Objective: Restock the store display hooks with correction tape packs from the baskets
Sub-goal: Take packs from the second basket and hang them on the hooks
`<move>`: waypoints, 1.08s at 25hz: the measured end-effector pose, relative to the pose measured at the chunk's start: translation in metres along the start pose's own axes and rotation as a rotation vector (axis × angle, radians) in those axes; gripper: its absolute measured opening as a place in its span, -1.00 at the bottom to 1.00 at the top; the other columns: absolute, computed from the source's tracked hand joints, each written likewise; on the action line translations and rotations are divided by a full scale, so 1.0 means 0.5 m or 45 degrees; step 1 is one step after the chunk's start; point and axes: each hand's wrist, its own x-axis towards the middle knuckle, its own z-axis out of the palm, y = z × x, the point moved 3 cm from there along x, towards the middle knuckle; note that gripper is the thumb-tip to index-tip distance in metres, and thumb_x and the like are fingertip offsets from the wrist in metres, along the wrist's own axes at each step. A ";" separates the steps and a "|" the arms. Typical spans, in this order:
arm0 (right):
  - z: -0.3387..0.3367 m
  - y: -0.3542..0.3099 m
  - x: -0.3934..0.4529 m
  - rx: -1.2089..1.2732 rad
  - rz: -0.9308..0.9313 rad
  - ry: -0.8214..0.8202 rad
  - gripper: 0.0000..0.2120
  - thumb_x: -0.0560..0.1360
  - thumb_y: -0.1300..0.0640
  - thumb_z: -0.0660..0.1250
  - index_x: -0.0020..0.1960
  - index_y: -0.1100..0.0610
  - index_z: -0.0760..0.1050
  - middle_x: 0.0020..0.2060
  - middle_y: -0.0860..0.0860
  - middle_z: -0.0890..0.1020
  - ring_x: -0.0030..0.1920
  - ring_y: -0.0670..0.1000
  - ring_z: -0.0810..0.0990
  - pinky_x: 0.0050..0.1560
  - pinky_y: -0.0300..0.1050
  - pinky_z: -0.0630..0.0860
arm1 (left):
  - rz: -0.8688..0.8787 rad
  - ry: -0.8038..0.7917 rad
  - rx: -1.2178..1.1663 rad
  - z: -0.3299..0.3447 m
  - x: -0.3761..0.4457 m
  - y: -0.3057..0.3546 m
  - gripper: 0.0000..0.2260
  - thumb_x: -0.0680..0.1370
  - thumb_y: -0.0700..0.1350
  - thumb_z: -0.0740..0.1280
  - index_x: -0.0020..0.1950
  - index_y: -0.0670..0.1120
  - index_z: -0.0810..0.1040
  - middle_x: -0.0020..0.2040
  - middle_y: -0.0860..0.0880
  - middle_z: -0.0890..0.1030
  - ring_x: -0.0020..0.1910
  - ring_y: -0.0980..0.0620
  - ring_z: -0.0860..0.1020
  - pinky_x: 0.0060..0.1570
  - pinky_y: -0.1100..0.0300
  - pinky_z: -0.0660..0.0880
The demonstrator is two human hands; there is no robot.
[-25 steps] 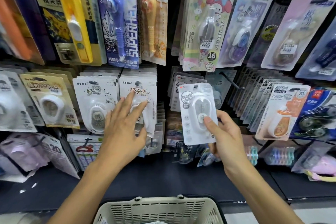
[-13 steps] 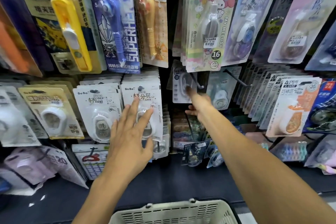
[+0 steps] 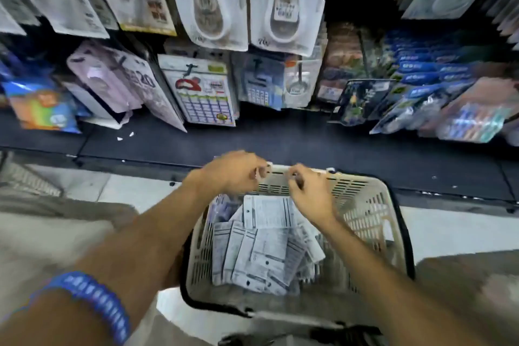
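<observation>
The store wall above the basket point(image 3: 373, 213) was already full of hanging packs point(image 3: 283, 0), but many tape packs point(image 3: 261, 250) still lay inside the basket, and the left hand point(image 3: 233, 173) and right hand point(image 3: 310, 192) hung over it, fingers curled, holding nothing I could see.

Both hands withdrawn from the display hooks; left hand point(image 3: 233, 174) and right hand point(image 3: 310, 194) now over the basket point(image 3: 365, 205), the white pack released

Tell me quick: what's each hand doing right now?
Left hand: above the basket, fingers curled; blur hides whether it holds anything.
Right hand: fingers curled at the top pack; grip cannot be told.
</observation>
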 end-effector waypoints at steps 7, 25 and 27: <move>0.165 0.219 -0.255 -0.719 0.307 -0.931 -0.75 0.57 0.02 0.28 0.23 0.01 0.48 0.17 0.05 0.64 0.15 0.12 0.62 0.04 -0.11 0.50 | -0.267 -0.584 -0.110 0.345 -0.085 -0.060 -0.72 0.61 -0.20 0.28 0.30 -0.10 0.60 0.34 -0.13 0.60 0.28 -0.15 0.56 0.09 0.14 0.45; 0.287 0.235 -0.156 -0.497 0.153 -1.542 -0.06 0.42 -0.01 0.53 0.63 -0.10 0.06 0.62 -0.02 0.14 0.57 0.12 0.15 0.47 -0.02 0.19 | -0.184 -0.694 0.974 0.394 -0.009 -0.121 -0.54 0.60 0.01 0.33 0.48 -0.09 0.43 0.44 -0.20 0.42 0.42 -0.20 0.33 0.39 -0.08 0.25; 0.261 0.248 -0.159 -0.336 0.317 -1.581 -0.08 0.44 0.03 0.53 0.63 -0.11 0.08 0.62 -0.05 0.10 0.59 0.06 0.11 0.47 -0.09 0.19 | -0.164 -0.635 0.887 0.398 -0.006 -0.111 -0.58 0.59 0.08 0.29 0.42 -0.03 0.50 0.38 -0.15 0.49 0.37 -0.19 0.36 0.34 -0.09 0.25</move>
